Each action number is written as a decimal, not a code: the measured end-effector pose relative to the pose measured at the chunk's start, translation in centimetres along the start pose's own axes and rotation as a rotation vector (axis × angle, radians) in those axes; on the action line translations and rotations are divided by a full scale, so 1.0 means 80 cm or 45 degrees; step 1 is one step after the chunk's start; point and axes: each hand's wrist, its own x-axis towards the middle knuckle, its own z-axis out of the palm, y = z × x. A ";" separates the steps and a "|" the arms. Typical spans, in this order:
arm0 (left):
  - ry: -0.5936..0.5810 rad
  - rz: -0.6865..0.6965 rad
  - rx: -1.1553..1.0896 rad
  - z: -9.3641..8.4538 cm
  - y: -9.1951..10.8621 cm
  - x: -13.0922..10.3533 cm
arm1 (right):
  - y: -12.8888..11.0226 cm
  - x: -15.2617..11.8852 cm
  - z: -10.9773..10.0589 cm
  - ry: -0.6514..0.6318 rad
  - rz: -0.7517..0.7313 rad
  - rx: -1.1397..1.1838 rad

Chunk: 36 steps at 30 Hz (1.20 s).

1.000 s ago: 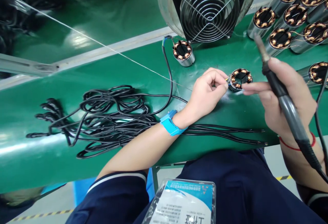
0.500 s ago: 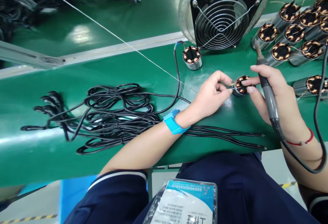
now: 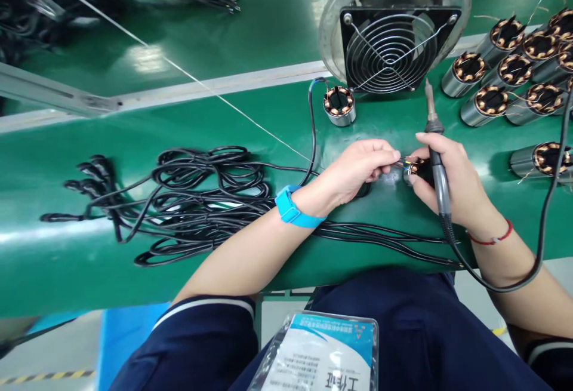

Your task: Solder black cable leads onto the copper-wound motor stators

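Note:
My left hand (image 3: 358, 167), with a blue strap at the wrist, is closed in a pinch on the thin coloured wires (image 3: 400, 165) of a black cable. These wires reach a small motor stator (image 3: 409, 175) with copper windings. The fingers of my right hand (image 3: 461, 179) are round this stator and partly hide it. That same hand also holds a soldering iron (image 3: 440, 182), its tip pointing away from me, clear of the stator. Beyond my left hand, another stator (image 3: 339, 106) stands upright with a black cable (image 3: 312, 122) running to it.
A fan with a round wire guard (image 3: 389, 59) stands at the back. Several stators in metal cases (image 3: 484, 106) stand at the right. Coiled black cables (image 3: 206, 200) lie at the left, their ends running under my left forearm. The iron's cord (image 3: 544, 218) loops over my right forearm.
My right hand has moved left with the soldering iron, and its fingers now wrap round the stator. My left hand has shifted slightly back from the stator, pinching the wires.

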 end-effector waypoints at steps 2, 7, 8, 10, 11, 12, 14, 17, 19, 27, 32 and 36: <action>0.010 0.008 0.003 -0.002 0.000 0.002 | 0.000 -0.001 -0.005 -0.012 0.009 0.044; 0.007 0.072 0.078 -0.001 -0.004 0.008 | 0.002 -0.001 -0.016 0.046 0.084 0.101; 0.001 0.078 0.089 0.001 -0.005 0.009 | 0.002 -0.002 -0.017 0.060 0.092 0.100; -0.011 0.082 0.106 0.004 -0.006 0.009 | 0.003 -0.003 -0.017 0.061 0.094 0.091; -0.016 0.082 0.114 0.005 -0.006 0.009 | 0.003 -0.003 -0.016 0.053 0.088 0.086; -0.023 0.078 0.123 0.006 -0.005 0.008 | 0.004 -0.004 -0.015 0.044 0.077 0.084; -0.053 0.047 0.137 0.004 -0.002 0.006 | 0.004 -0.005 -0.013 0.033 0.050 0.086; -0.111 -0.036 0.167 -0.002 0.003 0.003 | 0.003 -0.004 -0.011 0.039 0.006 0.100; -0.113 -0.047 0.205 -0.004 0.004 0.001 | 0.002 -0.004 -0.011 0.051 -0.018 0.105; -0.097 0.047 0.254 0.007 -0.004 0.001 | 0.000 -0.004 -0.006 0.011 -0.063 0.087; -0.157 -0.040 0.051 0.000 -0.002 0.000 | 0.001 -0.005 0.003 0.092 -0.112 -0.121; -0.260 -0.032 0.021 -0.006 -0.002 0.001 | -0.002 -0.005 0.006 0.215 -0.103 -0.188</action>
